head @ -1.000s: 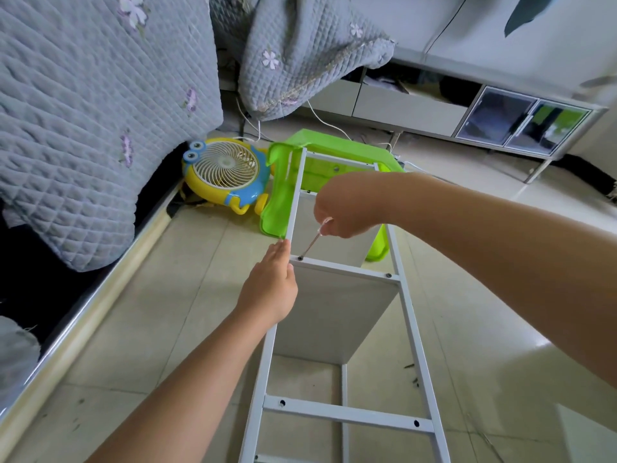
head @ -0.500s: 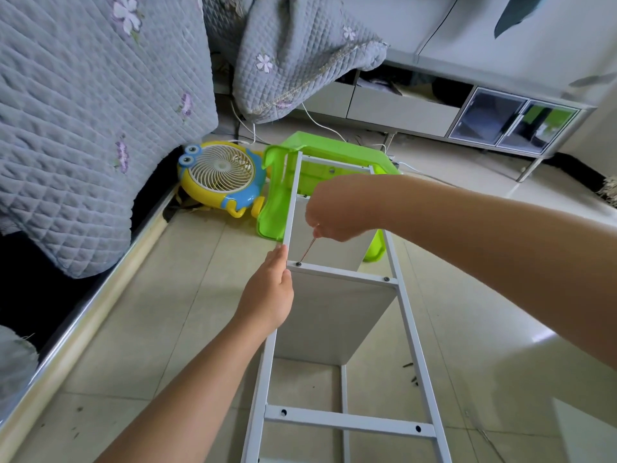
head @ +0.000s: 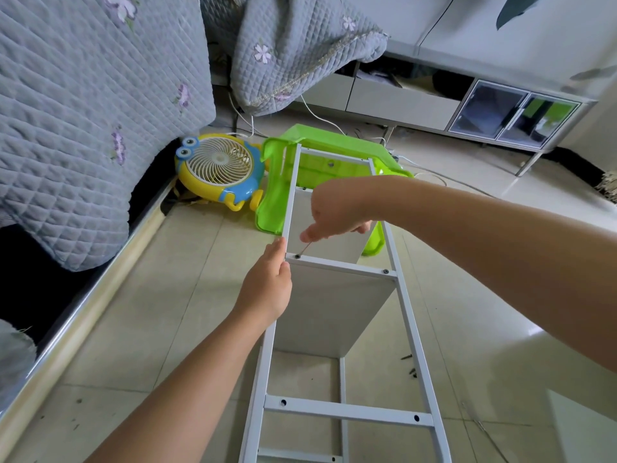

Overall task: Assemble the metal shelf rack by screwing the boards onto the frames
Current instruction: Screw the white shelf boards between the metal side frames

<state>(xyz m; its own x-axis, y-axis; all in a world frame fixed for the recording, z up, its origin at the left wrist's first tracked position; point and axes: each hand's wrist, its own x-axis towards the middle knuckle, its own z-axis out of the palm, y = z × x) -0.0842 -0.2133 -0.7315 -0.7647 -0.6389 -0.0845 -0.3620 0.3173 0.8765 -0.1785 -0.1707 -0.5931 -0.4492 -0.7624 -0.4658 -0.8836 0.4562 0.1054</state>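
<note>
A white metal frame (head: 410, 332) lies flat on the floor like a ladder, with white boards (head: 327, 312) standing under its crossbars. My left hand (head: 268, 289) grips the frame's left rail just below the middle crossbar (head: 344, 267). My right hand (head: 337, 212) is closed on a thin hex key (head: 304, 249), whose tip sits in the screw (head: 297, 256) at the crossbar's left end. A second screw (head: 386, 271) sits at that crossbar's right end. The nearer crossbar (head: 347, 411) shows bare holes.
A green plastic stool (head: 277, 192) lies on its side under the frame's far end, beside a yellow and blue fan (head: 218, 172). A quilted grey cover (head: 83, 128) hangs over a bed at left. Loose screws (head: 411, 365) lie on the tiles at right. A low cabinet (head: 484, 111) stands behind.
My right hand has turned and dropped lower over the hex key, which stays in the left screw. My left hand holds the same spot on the rail.
</note>
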